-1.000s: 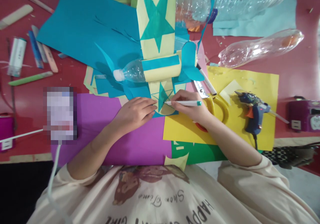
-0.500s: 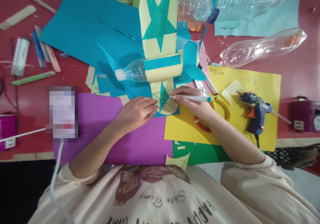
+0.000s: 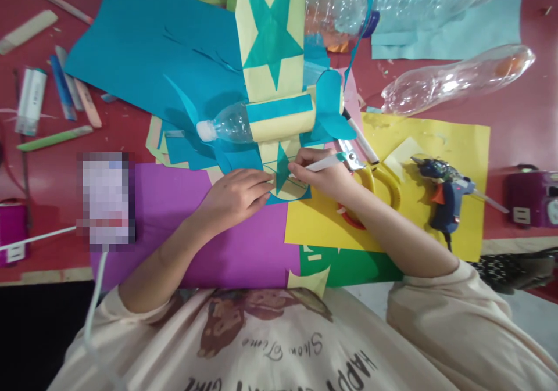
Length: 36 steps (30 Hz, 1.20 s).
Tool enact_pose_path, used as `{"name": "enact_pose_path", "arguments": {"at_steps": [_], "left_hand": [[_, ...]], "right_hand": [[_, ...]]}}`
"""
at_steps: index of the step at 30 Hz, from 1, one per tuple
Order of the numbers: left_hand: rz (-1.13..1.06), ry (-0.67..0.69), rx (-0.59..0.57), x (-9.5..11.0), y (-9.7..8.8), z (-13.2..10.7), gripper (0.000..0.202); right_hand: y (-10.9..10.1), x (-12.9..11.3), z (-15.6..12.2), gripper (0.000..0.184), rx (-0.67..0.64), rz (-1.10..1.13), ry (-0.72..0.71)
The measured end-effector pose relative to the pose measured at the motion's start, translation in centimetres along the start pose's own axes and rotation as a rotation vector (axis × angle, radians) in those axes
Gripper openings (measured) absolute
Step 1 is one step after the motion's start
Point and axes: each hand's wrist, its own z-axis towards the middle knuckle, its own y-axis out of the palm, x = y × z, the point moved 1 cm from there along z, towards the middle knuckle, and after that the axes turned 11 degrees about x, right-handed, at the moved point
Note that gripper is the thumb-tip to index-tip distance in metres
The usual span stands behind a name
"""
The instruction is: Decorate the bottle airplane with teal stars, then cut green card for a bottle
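Note:
In front of me lies a model plane made from a clear plastic bottle (image 3: pixel 234 122) wrapped in pale yellow paper (image 3: pixel 283 125). Its far wing (image 3: pixel 272 36) carries a filled green star. On the near wing (image 3: pixel 291 190) a star outline is partly coloured green. My right hand (image 3: pixel 320 173) grips a white marker (image 3: pixel 328 161), its tip at the near wing. My left hand (image 3: pixel 239 196) rests with fingers stretched out against that wing's left edge. Blue paper fins (image 3: pixel 332 109) form the tail.
Yellow-handled scissors (image 3: pixel 386 187) and a blue glue gun (image 3: pixel 449 199) lie on yellow paper to the right. Clear bottles (image 3: pixel 453 80) are at the back right. A phone (image 3: pixel 107 199) on a cable, several markers (image 3: pixel 31 100) and purple paper (image 3: pixel 170 222) occupy the left.
My right hand has shifted slightly left over the near wing, and the marker's rear end now tilts further away from me. My left hand stays at the wing's edge.

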Motion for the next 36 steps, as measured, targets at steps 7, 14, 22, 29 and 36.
{"name": "enact_pose_path", "arguments": {"at_steps": [7,14,22,29,36], "left_hand": [[-0.007,-0.007,-0.002,-0.07,0.06,0.02,0.031],[-0.005,-0.018,-0.016,-0.10,0.08,-0.02,0.031],[0.013,-0.010,-0.016,-0.03,0.09,-0.05,0.030],[-0.002,-0.010,-0.006,-0.02,-0.05,0.01,0.029],[-0.007,-0.026,-0.031,-0.04,0.03,0.02,0.031]], "right_hand": [[0.07,0.00,-0.19,0.027,0.004,-0.020,0.013],[0.04,-0.12,-0.12,0.026,0.013,-0.009,0.009],[0.01,-0.13,-0.15,0.025,-0.009,-0.058,0.036],[0.05,-0.27,-0.12,0.025,0.043,-0.035,0.022],[-0.09,-0.20,-0.10,0.025,0.010,-0.058,0.043]]}}
